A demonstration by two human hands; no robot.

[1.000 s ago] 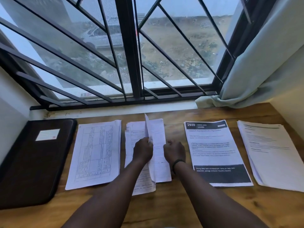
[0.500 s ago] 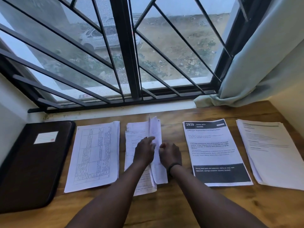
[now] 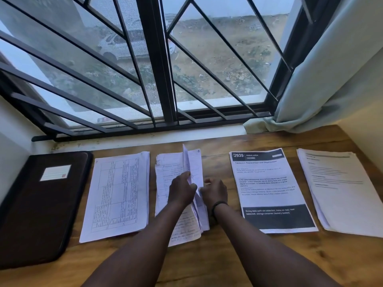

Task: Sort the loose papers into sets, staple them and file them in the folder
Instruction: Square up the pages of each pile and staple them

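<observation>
**Both hands working the handwritten stack at the window desk**

While four paper piles are lying in a row across the wooden desk (image 3: 207, 266), the person is bending over the second one from the left, the handwritten stack (image 3: 165, 175). The left hand (image 3: 181, 190) is resting on that stack with its fingers curled against a lifted sheet (image 3: 193, 168), which is standing almost on edge and leaning a little to the right. The right hand (image 3: 213, 192) is sitting just beside it, knuckles up and fingers curled under at the sheet's right edge; whether it is actually pinching paper I cannot tell from here. A dark wristband (image 3: 217, 205) is circling the right wrist.

To the left of the hands, a stack of table forms (image 3: 118, 195) is lying flat, and beyond it the dark folder (image 3: 39, 208) is lying closed at the desk's left end, a pale label (image 3: 55, 172) on its cover. To the right, a printed sheet headed "2939 DINING AREA" (image 3: 269, 183) is lying near the hands, with a stack of typed pages (image 3: 342, 189) at the far right. A pale curtain (image 3: 331, 69) is hanging beside the barred window (image 3: 155, 69).
</observation>
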